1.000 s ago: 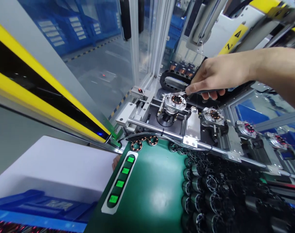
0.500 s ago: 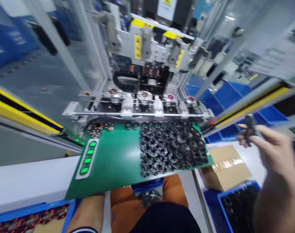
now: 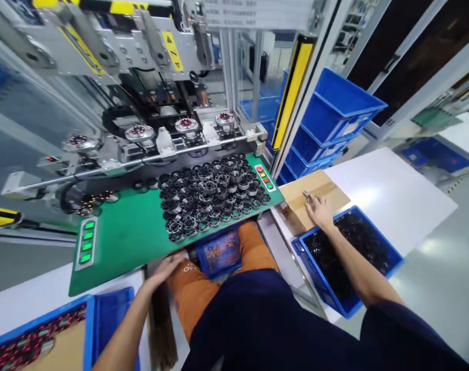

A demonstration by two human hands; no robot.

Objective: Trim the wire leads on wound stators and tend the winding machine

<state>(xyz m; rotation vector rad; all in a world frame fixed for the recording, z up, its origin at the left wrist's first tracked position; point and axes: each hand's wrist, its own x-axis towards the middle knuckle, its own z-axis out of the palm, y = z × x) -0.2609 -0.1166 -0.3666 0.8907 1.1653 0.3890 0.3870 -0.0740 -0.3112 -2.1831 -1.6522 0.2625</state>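
Note:
My right hand [image 3: 319,211] is at the cardboard box [image 3: 334,193] on the right, its fingers closed on a small dark tool with a metal tip [image 3: 306,195]. Its exact kind is too small to make out. My left hand [image 3: 167,269] lies by my left thigh, below the front edge of the green work surface [image 3: 129,232]. Its fingers are stretched out and hold nothing. On the green surface several black rings [image 3: 207,198] are piled in rows. A few copper-wound stators [image 3: 97,200] lie at its far left.
Behind the surface stands a machine with round fixtures [image 3: 187,124] holding wound parts. A blue bin of black parts [image 3: 350,247] is right of me, stacked blue crates [image 3: 334,108] beyond. Another blue bin [image 3: 88,330] with red-wound parts stands at lower left.
The view has swung to the right. My right hand has come down to the cardboard box with the tool. My left hand now shows beside my thigh.

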